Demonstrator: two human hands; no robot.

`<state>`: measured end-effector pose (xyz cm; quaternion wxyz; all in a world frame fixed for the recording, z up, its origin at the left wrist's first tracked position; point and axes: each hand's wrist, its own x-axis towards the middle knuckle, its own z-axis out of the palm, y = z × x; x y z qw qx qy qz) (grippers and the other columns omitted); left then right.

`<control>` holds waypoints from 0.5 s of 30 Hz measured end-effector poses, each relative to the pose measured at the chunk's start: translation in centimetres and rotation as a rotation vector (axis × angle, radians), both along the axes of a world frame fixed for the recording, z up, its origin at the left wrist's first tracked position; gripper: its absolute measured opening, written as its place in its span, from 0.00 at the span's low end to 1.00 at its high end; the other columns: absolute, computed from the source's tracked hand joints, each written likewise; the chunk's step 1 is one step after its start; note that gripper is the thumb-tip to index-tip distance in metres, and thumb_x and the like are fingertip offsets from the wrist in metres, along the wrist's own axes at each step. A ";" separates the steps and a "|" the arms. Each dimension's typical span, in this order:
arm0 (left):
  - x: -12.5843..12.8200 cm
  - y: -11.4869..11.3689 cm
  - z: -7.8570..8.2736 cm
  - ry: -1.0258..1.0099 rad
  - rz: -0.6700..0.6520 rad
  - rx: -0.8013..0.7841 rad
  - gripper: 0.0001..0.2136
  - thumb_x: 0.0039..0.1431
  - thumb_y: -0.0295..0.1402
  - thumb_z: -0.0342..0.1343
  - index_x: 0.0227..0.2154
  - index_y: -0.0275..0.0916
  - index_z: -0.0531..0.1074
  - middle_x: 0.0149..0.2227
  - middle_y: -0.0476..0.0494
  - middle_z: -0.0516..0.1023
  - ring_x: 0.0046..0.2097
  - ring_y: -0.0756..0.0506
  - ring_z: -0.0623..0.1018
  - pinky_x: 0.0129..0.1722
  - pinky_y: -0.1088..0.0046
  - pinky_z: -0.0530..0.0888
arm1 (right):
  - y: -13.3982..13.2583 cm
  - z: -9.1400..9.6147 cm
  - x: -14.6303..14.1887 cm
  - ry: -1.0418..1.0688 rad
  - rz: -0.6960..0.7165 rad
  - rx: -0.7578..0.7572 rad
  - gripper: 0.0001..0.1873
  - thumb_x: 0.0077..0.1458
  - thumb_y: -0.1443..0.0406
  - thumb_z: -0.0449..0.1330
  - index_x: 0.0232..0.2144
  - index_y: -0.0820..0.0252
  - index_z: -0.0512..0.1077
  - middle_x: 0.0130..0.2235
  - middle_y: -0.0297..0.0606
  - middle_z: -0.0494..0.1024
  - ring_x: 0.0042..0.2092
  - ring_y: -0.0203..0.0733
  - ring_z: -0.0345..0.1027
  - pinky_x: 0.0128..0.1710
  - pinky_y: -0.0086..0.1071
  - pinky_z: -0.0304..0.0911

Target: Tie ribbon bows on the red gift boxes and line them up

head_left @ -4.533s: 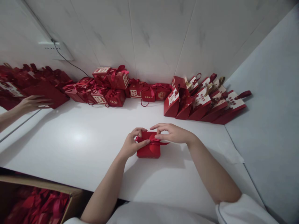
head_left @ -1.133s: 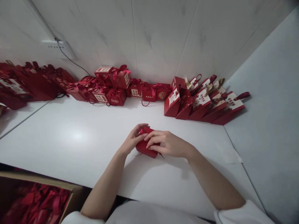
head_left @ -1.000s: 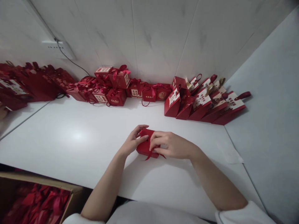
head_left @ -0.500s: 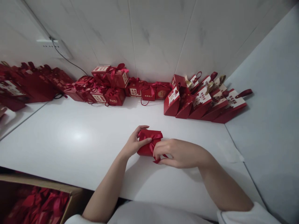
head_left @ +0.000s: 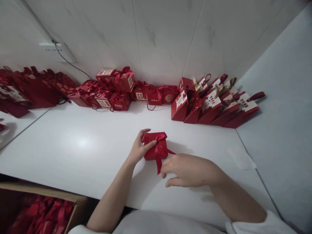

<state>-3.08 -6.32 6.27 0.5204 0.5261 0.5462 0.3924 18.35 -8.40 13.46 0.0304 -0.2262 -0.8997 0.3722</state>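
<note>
A small red gift box [head_left: 153, 152] with a red ribbon [head_left: 159, 161] tied across it sits on the white table [head_left: 80, 143]. My left hand [head_left: 139, 149] grips the box's left side, thumb and fingers closed round it. My right hand [head_left: 187, 169] lies just in front of and to the right of the box, fingers curled and pinching the ribbon's hanging end, which is drawn toward me.
Several red gift boxes [head_left: 117, 89] with bows line the wall at the back. A row of red bags with tags [head_left: 214, 104] leans at the back right. More red bags [head_left: 26, 91] stand at the left. A cardboard carton [head_left: 36, 211] of red ribbons is at the lower left.
My right hand has pulled back from the top of the box toward me, drawing a ribbon end out. The left hand keeps its hold on the box.
</note>
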 end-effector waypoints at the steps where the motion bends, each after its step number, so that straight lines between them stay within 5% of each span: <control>1: -0.2 -0.1 0.0 0.012 -0.021 0.034 0.33 0.52 0.43 0.64 0.59 0.47 0.58 0.50 0.42 0.71 0.46 0.42 0.76 0.49 0.64 0.72 | 0.2 0.4 0.3 -0.007 0.007 -0.014 0.08 0.56 0.62 0.64 0.39 0.55 0.78 0.39 0.35 0.81 0.43 0.44 0.75 0.43 0.35 0.67; 3: -0.9 -0.2 0.0 0.014 -0.148 0.074 0.43 0.50 0.42 0.67 0.65 0.50 0.48 0.56 0.39 0.67 0.53 0.40 0.73 0.56 0.60 0.67 | 0.8 1.2 1.1 -0.004 -0.061 -0.003 0.10 0.59 0.61 0.60 0.43 0.53 0.76 0.43 0.36 0.80 0.44 0.44 0.74 0.44 0.36 0.66; 8: -3.6 0.1 -0.2 -0.001 -0.508 0.076 0.62 0.42 0.42 0.71 0.68 0.49 0.26 0.65 0.32 0.58 0.65 0.32 0.62 0.64 0.50 0.55 | 3.2 1.2 3.6 -0.110 -0.356 0.099 0.10 0.58 0.57 0.59 0.32 0.56 0.75 0.36 0.37 0.80 0.37 0.45 0.73 0.38 0.35 0.63; 11: -5.1 0.5 -0.8 0.093 -0.618 0.129 0.68 0.33 0.40 0.75 0.68 0.49 0.27 0.70 0.33 0.44 0.69 0.30 0.50 0.66 0.48 0.51 | 4.7 -0.5 4.6 -0.202 -0.431 0.050 0.21 0.49 0.53 0.66 0.43 0.56 0.73 0.43 0.41 0.79 0.43 0.50 0.73 0.41 0.37 0.65; 15: -5.1 0.9 -1.4 0.207 -0.631 0.146 0.57 0.38 0.35 0.73 0.68 0.49 0.43 0.67 0.34 0.56 0.67 0.30 0.57 0.64 0.46 0.56 | 6.3 -4.0 4.6 -0.194 -0.400 0.001 0.53 0.33 0.58 0.74 0.62 0.57 0.60 0.57 0.48 0.71 0.56 0.57 0.67 0.52 0.43 0.65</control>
